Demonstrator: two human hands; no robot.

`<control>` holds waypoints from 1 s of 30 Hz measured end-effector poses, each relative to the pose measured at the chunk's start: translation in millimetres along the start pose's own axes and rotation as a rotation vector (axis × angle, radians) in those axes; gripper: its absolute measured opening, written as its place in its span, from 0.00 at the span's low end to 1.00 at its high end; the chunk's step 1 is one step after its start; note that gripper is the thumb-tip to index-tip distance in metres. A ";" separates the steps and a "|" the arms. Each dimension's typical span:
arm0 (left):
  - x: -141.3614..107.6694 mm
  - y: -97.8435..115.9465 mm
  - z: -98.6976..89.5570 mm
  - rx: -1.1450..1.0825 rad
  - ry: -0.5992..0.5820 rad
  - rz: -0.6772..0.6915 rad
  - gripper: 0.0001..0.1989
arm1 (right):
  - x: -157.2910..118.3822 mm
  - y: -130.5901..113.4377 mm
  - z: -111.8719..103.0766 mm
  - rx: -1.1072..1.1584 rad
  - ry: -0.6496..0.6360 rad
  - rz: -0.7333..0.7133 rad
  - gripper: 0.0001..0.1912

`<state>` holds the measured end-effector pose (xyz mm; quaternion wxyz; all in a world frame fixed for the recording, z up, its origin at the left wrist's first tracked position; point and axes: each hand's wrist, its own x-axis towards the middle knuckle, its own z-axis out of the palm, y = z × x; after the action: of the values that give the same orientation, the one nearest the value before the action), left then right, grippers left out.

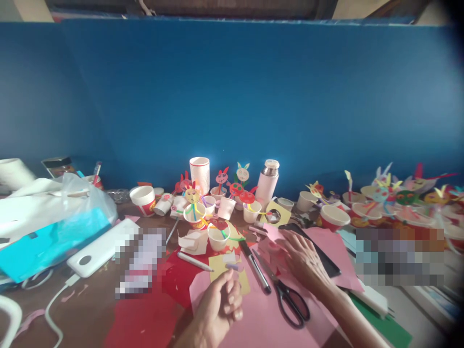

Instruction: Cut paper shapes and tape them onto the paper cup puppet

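Note:
My left hand (221,304) is curled into a loose fist over the pink paper (253,319), with nothing showing in it. Just beyond its thumb lie a small purple piece (232,266) and a yellow paper sheet (217,263). My right hand (302,256) lies with fingers stretched out, its fingertips at a small pink paper piece (273,233). Between the hands are a black marker (255,267) and black-handled scissors (293,302), both apart from my fingers. A black phone (326,258) rests partly beneath the right hand.
Paper cups with cut-paper animal figures (195,212) stand along the blue partition (224,96). Near them are a pink flask (268,186) and a tall white cup (199,176). At left lie a white power bank (103,249) with its cable and red paper (145,314).

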<state>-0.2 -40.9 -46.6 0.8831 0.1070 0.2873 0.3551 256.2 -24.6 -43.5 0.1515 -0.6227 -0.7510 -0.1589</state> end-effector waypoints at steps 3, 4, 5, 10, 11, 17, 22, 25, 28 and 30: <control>-1.6 1.6 3.0 0.011 0.021 0.003 0.19 | 6.7 -8.9 -0.5 -0.032 -0.004 -0.069 0.14; -2.4 2.3 4.1 0.012 0.028 0.002 0.19 | 9.2 -10.9 -0.8 -0.030 -0.006 -0.064 0.16; -3.0 3.0 5.2 0.013 0.032 0.002 0.19 | 11.7 -12.4 -1.1 -0.022 -0.004 -0.062 0.18; -3.0 4.9 5.1 0.018 0.035 0.018 0.20 | 20.9 -12.0 -4.3 0.009 0.011 -0.116 0.13; -2.3 4.9 4.2 0.016 0.036 0.018 0.20 | 21.4 -11.1 -4.6 0.003 0.007 -0.106 0.11; -1.2 10.6 8.0 0.089 0.058 0.099 0.20 | 19.3 -8.2 3.3 -0.014 -0.052 -0.064 0.10; -1.6 25.7 30.9 0.187 -0.044 0.219 0.21 | 21.6 -3.0 15.0 0.095 -0.061 -0.055 0.09; 5.8 31.4 36.6 0.391 -0.018 0.380 0.20 | 24.4 -2.4 6.5 0.287 0.033 -0.026 0.09; 14.0 31.0 31.2 0.536 0.070 0.451 0.20 | 23.7 -14.8 -16.9 0.619 0.083 0.004 0.10; 15.5 28.9 25.6 0.521 0.067 0.440 0.19 | 21.2 -30.2 -32.8 0.869 -0.012 0.030 0.10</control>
<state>7.4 -8.8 -21.1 0.7184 0.3767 0.3671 0.4552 223.7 -25.1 -6.3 0.3976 -0.5128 -0.7398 0.1779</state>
